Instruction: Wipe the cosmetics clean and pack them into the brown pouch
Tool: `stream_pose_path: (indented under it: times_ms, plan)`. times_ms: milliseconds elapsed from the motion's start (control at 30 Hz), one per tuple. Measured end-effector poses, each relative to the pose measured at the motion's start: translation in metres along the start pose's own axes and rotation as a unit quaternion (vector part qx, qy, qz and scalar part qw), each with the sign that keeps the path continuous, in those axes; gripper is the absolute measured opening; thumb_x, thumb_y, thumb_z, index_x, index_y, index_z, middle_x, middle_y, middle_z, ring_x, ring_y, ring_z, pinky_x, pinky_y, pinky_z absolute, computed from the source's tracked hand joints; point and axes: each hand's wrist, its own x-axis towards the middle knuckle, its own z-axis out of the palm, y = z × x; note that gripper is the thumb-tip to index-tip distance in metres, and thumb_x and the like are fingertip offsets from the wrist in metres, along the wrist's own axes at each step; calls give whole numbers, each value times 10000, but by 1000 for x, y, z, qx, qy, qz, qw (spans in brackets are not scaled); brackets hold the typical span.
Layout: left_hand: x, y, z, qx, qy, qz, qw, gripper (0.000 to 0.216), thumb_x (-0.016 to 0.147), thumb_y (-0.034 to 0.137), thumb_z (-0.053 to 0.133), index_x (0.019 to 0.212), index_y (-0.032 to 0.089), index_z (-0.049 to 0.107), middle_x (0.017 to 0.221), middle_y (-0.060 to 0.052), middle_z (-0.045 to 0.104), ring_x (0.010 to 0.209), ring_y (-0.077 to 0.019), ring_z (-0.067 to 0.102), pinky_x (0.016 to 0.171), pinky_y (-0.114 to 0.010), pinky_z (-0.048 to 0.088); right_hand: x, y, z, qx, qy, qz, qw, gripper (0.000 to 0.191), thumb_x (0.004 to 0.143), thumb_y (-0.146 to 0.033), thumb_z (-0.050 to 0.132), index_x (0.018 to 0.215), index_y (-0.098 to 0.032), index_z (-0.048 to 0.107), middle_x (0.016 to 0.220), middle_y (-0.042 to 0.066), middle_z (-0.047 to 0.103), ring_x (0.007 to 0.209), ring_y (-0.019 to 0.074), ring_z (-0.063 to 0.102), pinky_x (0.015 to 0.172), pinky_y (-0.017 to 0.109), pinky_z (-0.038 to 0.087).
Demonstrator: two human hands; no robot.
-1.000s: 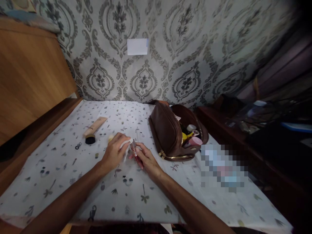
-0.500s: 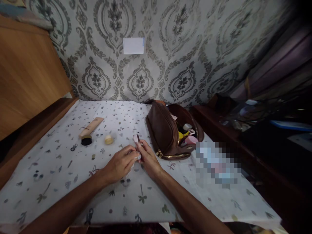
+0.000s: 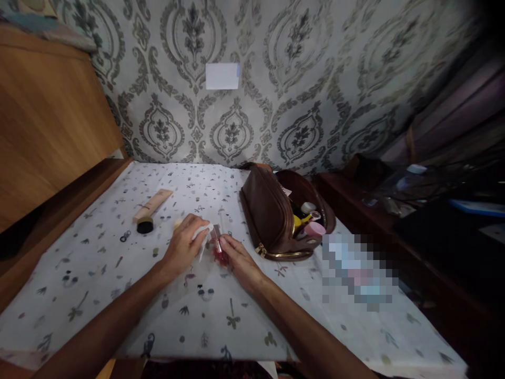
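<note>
My right hand [image 3: 241, 264] is closed around a small clear-and-red tube [image 3: 217, 243] that looks like lip gloss, held tilted above the cloth. Just left of it, my left hand [image 3: 178, 247] pinches a thin white tissue [image 3: 202, 244], whose upper edge touches or nearly touches the tube's top. Behind my left fingers a small yellowish jar [image 3: 177, 224] is mostly hidden. Farther left lies a beige squeeze tube [image 3: 154, 203] with a black cap [image 3: 145, 226]. To the right of my hands sits an unzipped brown cosmetic bag [image 3: 263, 210].
Inside the bag are a pink-topped item [image 3: 315, 229], a yellow item [image 3: 300, 220] and a white lid [image 3: 308, 208]. A blurred-out object lies right of the bag. A patterned white cloth [image 3: 118, 295] covers the table; a wooden cabinet [image 3: 59, 105] stands at left.
My left hand has moved left and up with the tissue, now in front of the yellowish jar. The tube in my right hand shows more of its red body. The view has shifted slightly.
</note>
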Motion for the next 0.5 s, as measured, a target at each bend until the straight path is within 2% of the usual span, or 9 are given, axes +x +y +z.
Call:
stream_pose_path:
  times_ms: [200,333,500]
  plan:
    - [-5,11,6,-20,-60,39,997,176,971,178,466,1043,200,625,938,-47,586,895,-169,596,793,-299,502,5,1,-2,21,36,-47,998,381,756,-568,719,743,-210,591,666,-40,474,587,114,390,549,244,312]
    - [-12,19,13,-33,-115,68,990,226,973,160,428,1081,201,622,982,-64,601,900,-170,600,795,-300,512,6,-5,-4,39,71,-58,995,412,694,-590,756,809,-207,656,695,-25,520,627,130,422,585,252,353]
    - [-16,19,15,-19,-152,85,985,213,974,172,426,1085,190,607,999,-70,598,908,-178,597,796,-308,519,7,-8,-4,69,80,-65,992,406,659,-563,794,798,-195,694,704,-21,560,671,133,472,674,260,395]
